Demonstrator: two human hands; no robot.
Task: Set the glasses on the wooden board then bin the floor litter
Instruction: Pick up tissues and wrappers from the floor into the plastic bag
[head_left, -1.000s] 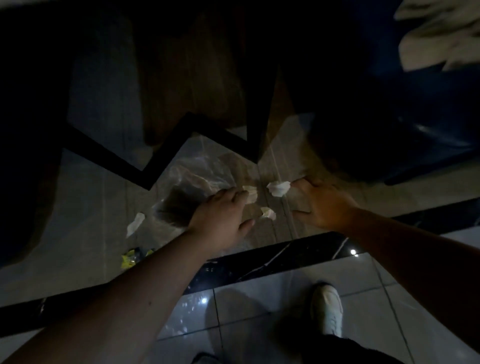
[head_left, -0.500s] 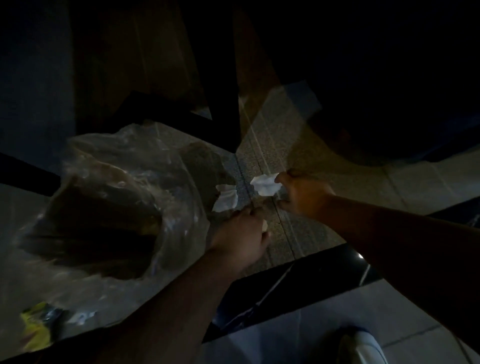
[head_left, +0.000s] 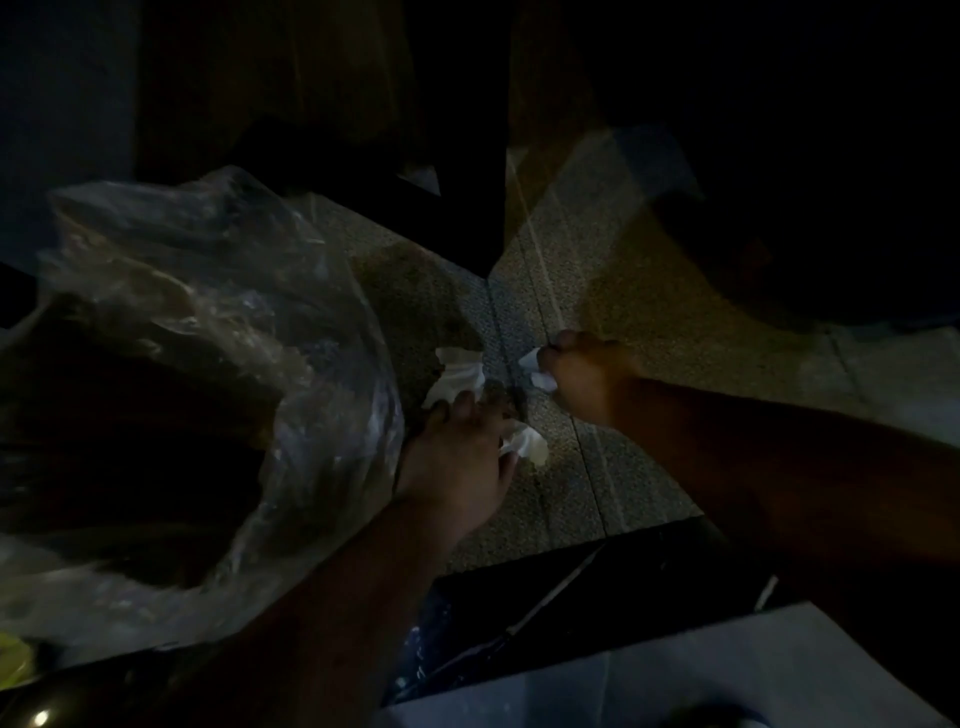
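Much of the crumpled white paper scrap (head_left: 540, 370) is hidden inside the right hand (head_left: 589, 375). Left of the left hand (head_left: 462, 462), the clear plastic bag (head_left: 218, 395) is cut by the frame's edge, its dark contents indistinct.

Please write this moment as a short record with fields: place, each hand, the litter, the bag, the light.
place: speckled floor, very dim
left hand: closed on white paper scraps, at the edge of the clear plastic bag
right hand: closed on a white paper scrap
other litter: yellow wrapper at the lower left edge
bag: crumpled, contents unclear
glasses, wooden board: not visible
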